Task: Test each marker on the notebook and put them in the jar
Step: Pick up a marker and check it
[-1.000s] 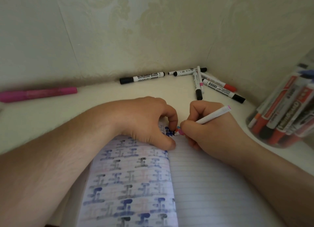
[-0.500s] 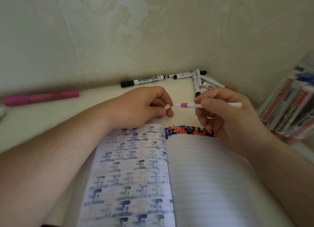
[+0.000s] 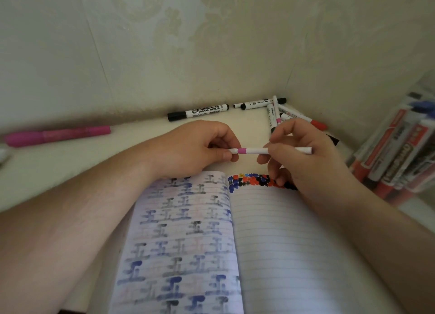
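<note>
Both hands pinch one slim white marker (image 3: 256, 150) with a pink band, level above the notebook's top edge.

Left hand (image 3: 200, 146): fingertips closed on the capped end. Right hand (image 3: 303, 153): thumb and fingers curled round the barrel, tail end protruding right. Notebook (image 3: 282, 243): open below; left page inked through, right page lined, with a row of colour dabs along its top. Jar (image 3: 400, 153): at the right edge, holding markers, near the right hand. Loose markers (image 3: 273, 116): heaped in the far corner against the wall. Black whiteboard marker (image 3: 199, 112) and pink marker (image 3: 57, 134): along the back wall, with bare tabletop (image 3: 70, 163) before them.
</note>
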Action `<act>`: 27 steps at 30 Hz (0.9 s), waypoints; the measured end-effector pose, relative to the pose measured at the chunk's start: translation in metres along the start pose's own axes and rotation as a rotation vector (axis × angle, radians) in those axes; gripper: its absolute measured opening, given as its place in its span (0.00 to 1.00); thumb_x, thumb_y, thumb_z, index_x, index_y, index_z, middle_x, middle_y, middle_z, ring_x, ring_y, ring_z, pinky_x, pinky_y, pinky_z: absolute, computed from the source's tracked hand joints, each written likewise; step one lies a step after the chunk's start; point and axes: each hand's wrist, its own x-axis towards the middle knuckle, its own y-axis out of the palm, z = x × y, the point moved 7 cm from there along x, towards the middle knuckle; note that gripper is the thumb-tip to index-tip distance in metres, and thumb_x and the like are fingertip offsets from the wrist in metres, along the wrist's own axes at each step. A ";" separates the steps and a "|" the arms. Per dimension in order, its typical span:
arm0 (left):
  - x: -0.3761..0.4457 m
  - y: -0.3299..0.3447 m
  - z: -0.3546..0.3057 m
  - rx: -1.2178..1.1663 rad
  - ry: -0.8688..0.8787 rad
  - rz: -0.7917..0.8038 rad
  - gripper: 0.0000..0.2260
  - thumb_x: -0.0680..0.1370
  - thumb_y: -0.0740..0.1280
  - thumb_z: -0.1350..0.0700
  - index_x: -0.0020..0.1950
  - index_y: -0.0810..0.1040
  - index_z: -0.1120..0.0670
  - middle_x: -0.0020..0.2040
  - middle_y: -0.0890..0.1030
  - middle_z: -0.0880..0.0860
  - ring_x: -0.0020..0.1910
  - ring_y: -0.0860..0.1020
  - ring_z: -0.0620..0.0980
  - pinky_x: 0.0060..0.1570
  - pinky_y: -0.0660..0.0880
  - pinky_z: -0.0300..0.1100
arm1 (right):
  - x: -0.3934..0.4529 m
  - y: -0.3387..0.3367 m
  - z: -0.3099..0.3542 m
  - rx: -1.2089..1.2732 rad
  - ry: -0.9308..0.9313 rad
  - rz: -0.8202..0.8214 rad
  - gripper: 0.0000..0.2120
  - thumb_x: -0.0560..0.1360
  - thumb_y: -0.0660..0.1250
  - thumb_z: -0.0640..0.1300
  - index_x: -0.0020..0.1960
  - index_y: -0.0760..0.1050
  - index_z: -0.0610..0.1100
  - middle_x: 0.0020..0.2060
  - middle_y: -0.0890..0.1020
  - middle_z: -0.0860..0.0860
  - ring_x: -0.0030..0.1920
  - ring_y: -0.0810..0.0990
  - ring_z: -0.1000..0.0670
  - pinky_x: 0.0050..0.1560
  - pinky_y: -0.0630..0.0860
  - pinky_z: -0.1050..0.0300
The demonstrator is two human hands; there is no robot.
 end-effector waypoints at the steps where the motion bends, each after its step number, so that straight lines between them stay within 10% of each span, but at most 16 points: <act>1: 0.000 -0.001 0.001 0.004 0.000 -0.021 0.06 0.81 0.71 0.58 0.54 0.82 0.46 0.48 0.87 0.38 0.48 0.82 0.35 0.46 0.73 0.25 | 0.000 -0.003 0.002 -0.063 -0.022 -0.020 0.08 0.80 0.67 0.34 0.44 0.78 0.44 0.37 0.87 0.45 0.30 0.77 0.48 0.29 0.74 0.54; 21: -0.004 -0.009 -0.008 0.270 0.076 -0.363 0.08 0.77 0.76 0.51 0.55 0.86 0.41 0.45 0.85 0.40 0.45 0.80 0.37 0.44 0.71 0.28 | 0.014 -0.003 0.002 -0.451 -0.171 -0.103 0.07 0.80 0.70 0.51 0.43 0.79 0.56 0.33 0.81 0.45 0.28 0.72 0.55 0.31 0.72 0.56; 27: -0.024 -0.038 -0.007 0.520 -0.045 -0.396 0.09 0.79 0.73 0.48 0.59 0.86 0.43 0.48 0.81 0.45 0.48 0.79 0.47 0.43 0.67 0.37 | 0.008 -0.009 0.000 -0.439 -0.231 -0.097 0.18 0.79 0.69 0.57 0.68 0.71 0.64 0.45 0.78 0.55 0.42 0.76 0.56 0.43 0.74 0.61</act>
